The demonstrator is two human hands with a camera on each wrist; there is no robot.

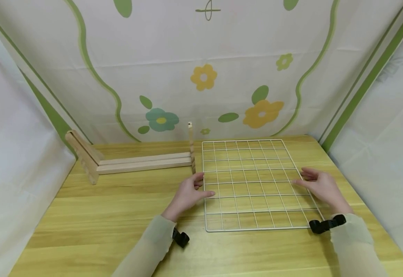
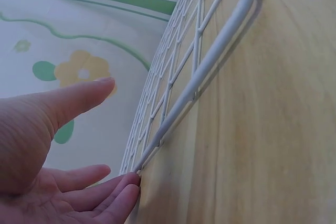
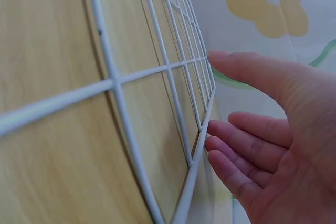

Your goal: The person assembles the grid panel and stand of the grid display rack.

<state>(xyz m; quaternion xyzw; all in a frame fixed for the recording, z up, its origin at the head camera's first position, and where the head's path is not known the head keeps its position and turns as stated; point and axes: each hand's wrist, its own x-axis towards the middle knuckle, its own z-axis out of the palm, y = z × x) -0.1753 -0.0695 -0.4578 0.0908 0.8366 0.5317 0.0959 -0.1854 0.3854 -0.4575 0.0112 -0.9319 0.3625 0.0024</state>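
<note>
At the near side, two arms in cream cloth sleeves (image 1: 149, 238) reach in over a yellow wooden table (image 1: 118, 211). Each wrist wears a small black band with a black block (image 1: 180, 237) on it.

A flat white wire grid, full of little square holes (image 1: 246, 182), lies on the right half of the table, between the two hands. The left hand (image 1: 187, 192) is at the grid's left edge. Its fingers are loose and bent a little, and their tips touch the wire. Its thumb sticks out over the grid, away from the fingers, so nothing is grasped. The right hand (image 1: 322, 186) is at the right edge. Its fingers are loose too, with the tips at the outside of the wire and the thumb apart from them. It is not squeezing anything.

Farther back on the left is a pale wooden frame with two long bars side by side (image 1: 146, 163). Its right end has a thin post standing up, close to the grid.

Behind the table hangs a white cloth (image 1: 153, 77) with yellow flowers (image 1: 261, 105), a blue-green flower (image 1: 170, 120) and wavy green lines.
</note>
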